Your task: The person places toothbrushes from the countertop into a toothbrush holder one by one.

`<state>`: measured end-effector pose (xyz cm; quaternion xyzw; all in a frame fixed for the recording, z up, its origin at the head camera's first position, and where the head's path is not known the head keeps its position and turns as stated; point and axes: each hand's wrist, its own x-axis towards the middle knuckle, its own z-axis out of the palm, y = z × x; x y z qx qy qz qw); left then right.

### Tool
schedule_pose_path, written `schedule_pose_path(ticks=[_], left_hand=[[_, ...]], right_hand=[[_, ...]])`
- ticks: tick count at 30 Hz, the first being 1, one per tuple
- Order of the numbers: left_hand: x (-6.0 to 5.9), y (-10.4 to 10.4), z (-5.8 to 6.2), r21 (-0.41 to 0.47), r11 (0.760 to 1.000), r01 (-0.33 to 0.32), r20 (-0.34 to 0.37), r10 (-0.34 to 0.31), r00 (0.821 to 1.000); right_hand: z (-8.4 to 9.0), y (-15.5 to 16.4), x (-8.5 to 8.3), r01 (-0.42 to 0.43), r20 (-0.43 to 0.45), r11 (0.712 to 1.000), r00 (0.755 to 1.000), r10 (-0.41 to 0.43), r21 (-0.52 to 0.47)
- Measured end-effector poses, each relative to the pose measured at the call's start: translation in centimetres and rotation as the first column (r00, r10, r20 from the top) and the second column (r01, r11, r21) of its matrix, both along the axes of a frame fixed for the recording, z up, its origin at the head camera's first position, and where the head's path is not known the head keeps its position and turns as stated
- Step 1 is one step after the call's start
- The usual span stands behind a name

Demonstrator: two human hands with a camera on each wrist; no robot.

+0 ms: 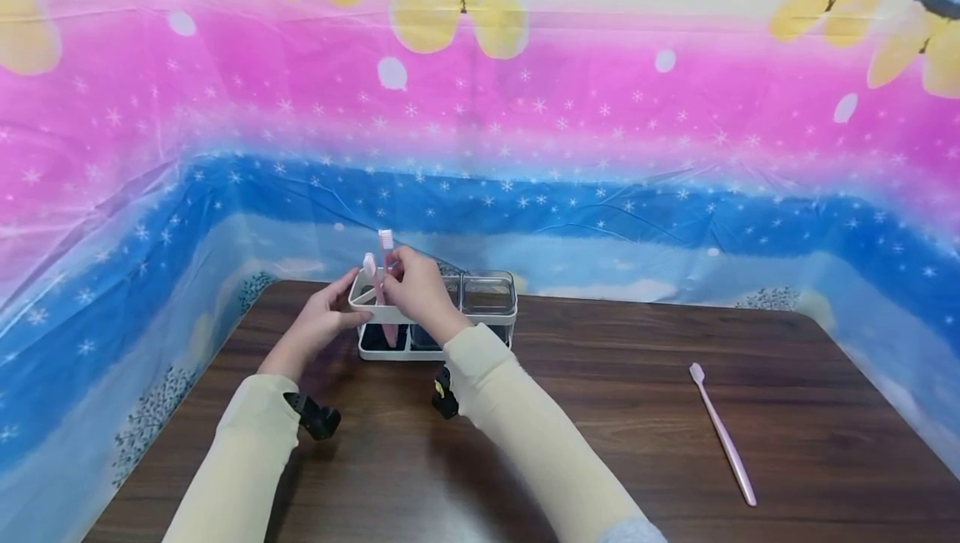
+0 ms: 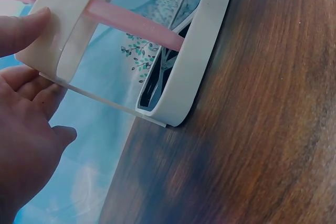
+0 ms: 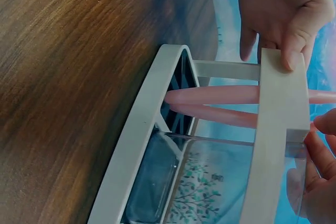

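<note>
A white toothbrush holder (image 1: 435,356) with several compartments stands toward the back left of the table. My left hand (image 1: 318,322) grips its left end, thumb on the front of the upper band (image 3: 278,93) and fingers around the side. Two pink toothbrushes stand in the left compartment, bristles up. The front toothbrush (image 1: 371,265) leans slightly, its handle (image 2: 131,22) reaching down to the base. My right hand (image 1: 422,286) reaches over the holder and pinches the rear toothbrush (image 1: 386,241) below its head. Both handle ends (image 3: 181,96) reach the dark base in the right wrist view.
Another pink toothbrush (image 1: 723,436) lies on the brown wooden table (image 1: 600,410) at the right. Clear cups (image 1: 489,293) sit in the holder's other compartments. A patterned cloth (image 1: 600,135) hangs behind and along the sides of the table.
</note>
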<state>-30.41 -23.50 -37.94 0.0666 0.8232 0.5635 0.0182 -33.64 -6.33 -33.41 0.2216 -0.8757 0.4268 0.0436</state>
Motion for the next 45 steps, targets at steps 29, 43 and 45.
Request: schedule_pose_path(ticks=[29,43,45], left_hand=[[0.0,1.4,-0.3,-0.025,1.0,-0.015,0.021,0.015,1.0],[0.0,0.9,0.5,-0.032,0.999,-0.018,0.023,0.019,1.0],[0.1,0.7,0.6,-0.031,0.999,-0.017,0.023,0.018,1.0]], right_hand=[[1.8,11.9,0.5,0.014,-0.076,0.995,0.997,-0.021,-0.094],[0.0,34.8,4.9,0.361,-0.088,0.929,0.931,-0.354,0.077],[-1.0,36.8,5.5,0.392,-0.059,0.912,0.92,-0.387,0.122]])
